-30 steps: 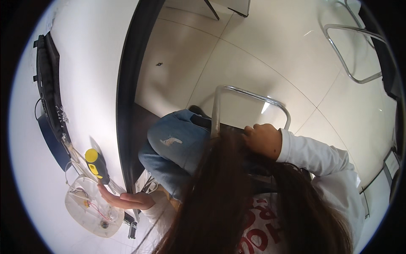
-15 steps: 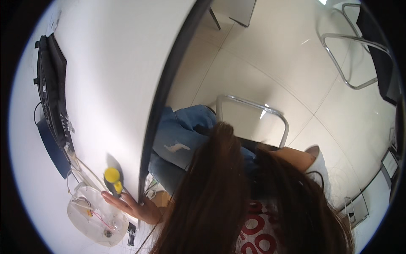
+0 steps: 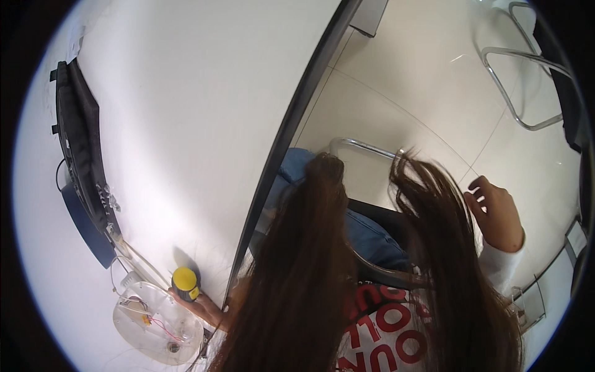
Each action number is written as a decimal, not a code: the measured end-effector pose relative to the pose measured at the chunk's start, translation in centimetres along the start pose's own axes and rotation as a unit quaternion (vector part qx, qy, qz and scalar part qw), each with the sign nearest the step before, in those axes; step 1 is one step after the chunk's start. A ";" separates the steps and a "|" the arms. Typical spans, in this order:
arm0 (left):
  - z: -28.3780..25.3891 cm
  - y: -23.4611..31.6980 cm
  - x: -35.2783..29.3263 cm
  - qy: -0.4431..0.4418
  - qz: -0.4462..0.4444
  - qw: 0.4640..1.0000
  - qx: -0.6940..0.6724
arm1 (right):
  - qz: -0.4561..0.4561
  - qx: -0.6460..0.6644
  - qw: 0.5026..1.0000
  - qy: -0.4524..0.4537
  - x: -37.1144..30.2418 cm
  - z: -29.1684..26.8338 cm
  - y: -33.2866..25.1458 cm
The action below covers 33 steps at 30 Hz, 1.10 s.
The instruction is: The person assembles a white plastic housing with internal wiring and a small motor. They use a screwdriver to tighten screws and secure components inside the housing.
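Note:
At the lower left, my left hand (image 3: 209,309) rests by the white tabletop. Its fingers are curved round the lower side of a small dark round container with a yellow top (image 3: 185,279). That container hides part of the fingers. Right beside this hand lies an open whitish oval housing (image 3: 139,338) with pink wires and small parts inside. Off to the right, my right hand (image 3: 496,214) hovers over the floor beside my seat, empty, its fingers loosely bent and apart.
A white table (image 3: 204,111) with a dark edge fills the left. Along its far side lie a long black case (image 3: 80,142) and a dark blue object (image 3: 87,226). Cables run to the housing. A metal-framed chair (image 3: 520,90) stands at upper right. My long hair hangs across the middle.
My right hand has come out into view from beside my body. The container and my left hand are closer together, the fingers now partly behind it. The view has shifted.

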<state>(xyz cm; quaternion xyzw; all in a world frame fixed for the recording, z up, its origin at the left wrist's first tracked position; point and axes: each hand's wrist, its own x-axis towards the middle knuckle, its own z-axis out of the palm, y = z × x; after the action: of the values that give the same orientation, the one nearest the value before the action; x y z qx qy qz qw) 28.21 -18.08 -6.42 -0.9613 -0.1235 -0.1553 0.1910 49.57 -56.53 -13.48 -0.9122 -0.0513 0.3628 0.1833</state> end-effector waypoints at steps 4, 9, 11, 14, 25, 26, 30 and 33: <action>-0.3 0.3 -0.4 0.002 -0.006 1.000 0.004 | 0.002 0.003 0.999 0.050 -0.7 -0.8 0.0; -0.1 0.5 -1.0 0.004 -0.015 1.000 0.002 | 0.009 -0.043 0.994 0.102 -2.4 -1.3 0.0; 0.0 0.3 -1.1 0.004 -0.019 1.000 -0.002 | 0.059 0.012 0.994 0.090 -3.6 -1.6 -1.4; 0.0 0.5 -1.3 0.006 -0.026 1.000 -0.001 | 0.080 0.028 0.993 0.083 -4.6 -1.8 -1.9; -0.1 0.9 -1.5 0.001 -0.035 0.999 -0.014 | 0.050 0.040 0.995 0.083 -5.7 -1.9 -3.6; -0.4 0.8 -1.9 0.000 -0.041 0.999 -0.009 | 0.042 0.035 0.995 0.084 -5.9 -1.8 -3.6; -0.6 0.7 -2.6 0.002 -0.052 0.999 -0.005 | 0.018 0.022 0.996 0.090 -6.5 -1.5 -3.3; -0.7 0.7 -2.3 0.004 -0.050 0.999 -0.002 | 0.026 0.022 0.993 0.117 -6.7 -1.7 -2.9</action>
<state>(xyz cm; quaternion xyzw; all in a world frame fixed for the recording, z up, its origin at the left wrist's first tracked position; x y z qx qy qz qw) 26.16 -19.38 -6.81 -0.9537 -0.1704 -0.1684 0.1816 45.91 -55.85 -6.94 -0.9451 0.0023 0.2595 0.1988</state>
